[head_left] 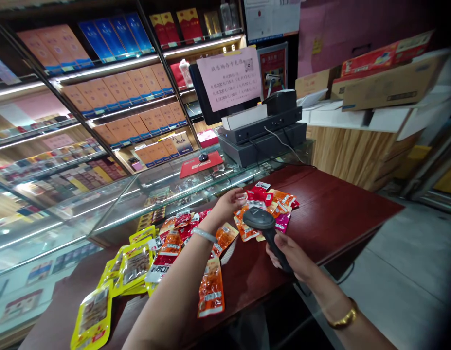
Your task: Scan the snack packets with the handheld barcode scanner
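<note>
The scanner (264, 224) is gripped round its handle by the right hand (295, 257), freeing the head — the half-curled left hand's (228, 204) hold cannot be told.

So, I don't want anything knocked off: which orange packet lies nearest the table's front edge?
The lowest orange packet in view, just right of the left forearm, its end near the edge of the table; other orange packets lie farther back.

Bright shelf strip lts (108, 67), glare on glass ctr (112, 214), dark top-R corner, edge blur.
</note>
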Available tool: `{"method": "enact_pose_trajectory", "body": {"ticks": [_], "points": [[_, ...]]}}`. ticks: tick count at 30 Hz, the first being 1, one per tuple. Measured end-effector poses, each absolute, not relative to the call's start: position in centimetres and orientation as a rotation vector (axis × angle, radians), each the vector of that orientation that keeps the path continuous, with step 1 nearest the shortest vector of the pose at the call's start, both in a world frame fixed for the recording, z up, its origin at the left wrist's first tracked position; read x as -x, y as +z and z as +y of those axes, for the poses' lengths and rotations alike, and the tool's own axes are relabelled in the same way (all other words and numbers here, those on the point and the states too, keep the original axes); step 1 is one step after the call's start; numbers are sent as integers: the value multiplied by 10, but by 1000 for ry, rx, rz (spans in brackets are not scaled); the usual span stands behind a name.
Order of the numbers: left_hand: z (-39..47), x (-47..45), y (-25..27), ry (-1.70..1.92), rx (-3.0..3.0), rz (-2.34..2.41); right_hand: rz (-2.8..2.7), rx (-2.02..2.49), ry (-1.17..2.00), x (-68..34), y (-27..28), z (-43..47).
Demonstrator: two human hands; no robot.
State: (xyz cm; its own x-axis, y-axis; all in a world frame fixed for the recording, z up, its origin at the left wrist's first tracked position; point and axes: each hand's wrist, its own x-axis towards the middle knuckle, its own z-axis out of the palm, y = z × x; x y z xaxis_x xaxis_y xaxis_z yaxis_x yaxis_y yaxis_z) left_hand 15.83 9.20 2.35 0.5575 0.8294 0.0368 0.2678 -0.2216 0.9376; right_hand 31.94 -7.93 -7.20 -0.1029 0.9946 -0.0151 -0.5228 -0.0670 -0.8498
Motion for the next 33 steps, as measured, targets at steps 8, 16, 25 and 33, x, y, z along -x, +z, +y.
{"method": "enact_pose_trajectory", "body": {"ticks": [8, 16, 25, 33], "points": [[73, -89, 28, -135, -2580, 1595, -939, 766, 1555, -324, -76, -80], [60, -72, -1, -366, -2480, 1715, -1014, 758, 1576, -324, -74, -79], [65, -68, 8, 19, -2409, 1714, -1030, 781, 1597, -322, -70, -79], [71, -72, 16, 210, -2298, 1690, -977, 768, 1612, -323, -71, -78]]}}
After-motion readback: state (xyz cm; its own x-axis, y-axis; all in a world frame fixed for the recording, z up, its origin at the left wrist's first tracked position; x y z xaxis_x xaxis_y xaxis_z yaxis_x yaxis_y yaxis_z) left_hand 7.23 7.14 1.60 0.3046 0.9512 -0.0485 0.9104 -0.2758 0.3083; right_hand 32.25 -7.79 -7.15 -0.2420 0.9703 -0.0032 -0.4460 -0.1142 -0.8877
